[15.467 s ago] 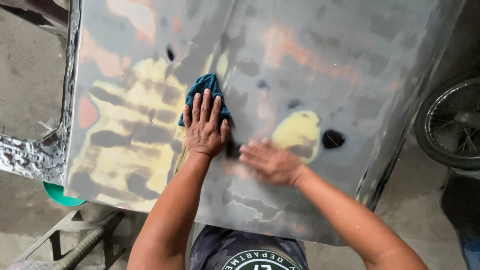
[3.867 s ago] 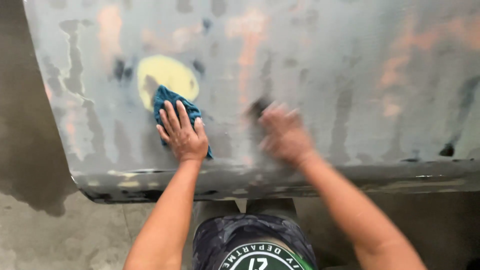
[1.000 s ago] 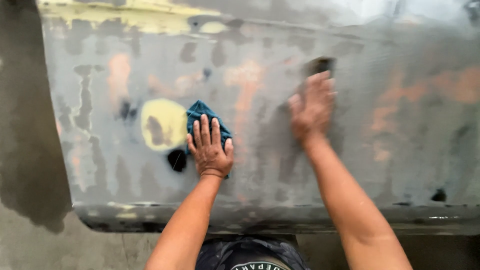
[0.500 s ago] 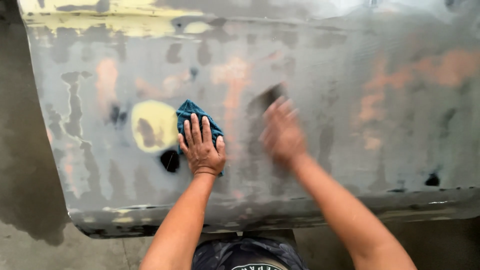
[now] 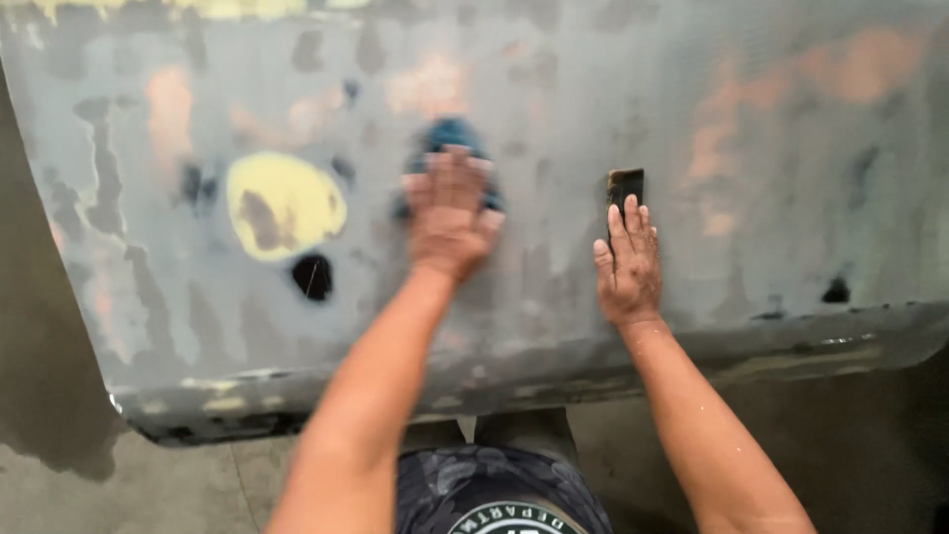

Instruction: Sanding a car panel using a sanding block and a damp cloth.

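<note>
Two bare hands lie flat on a large sanded panel (image 5: pixel 554 89), grey with patches of orange primer and dark spots, seen from my head view looking down. Left hand (image 5: pixel 450 213) is blurred; fingers spread and pressed palm-down on a blue cloth (image 5: pixel 450 133), which shows beyond the fingertips and a little to either side of them, touching the panel. I cannot tell whether those fingers curl into the cloth or just press on it. Right hand (image 5: pixel 628 262) is sharp: fingers straight and close together, flat on the surface, their tips resting on the near end of a dark sanding block (image 5: pixel 625 185); the rest of the block sticks out past the fingertips, flat against the panel. Nothing is clenched there, the hand presses rather than grips. Cloth and block are near each other, apart, with bare grey panel between the two hands. Well off to the thumb-away side of the left fingers sits a yellow filler patch (image 5: pixel 285 203), with a black spot (image 5: pixel 312 277) just below it. Panel's near edge runs below both wrists; grey concrete floor (image 5: pixel 59 494) under it, damp dark patch at the left
</note>
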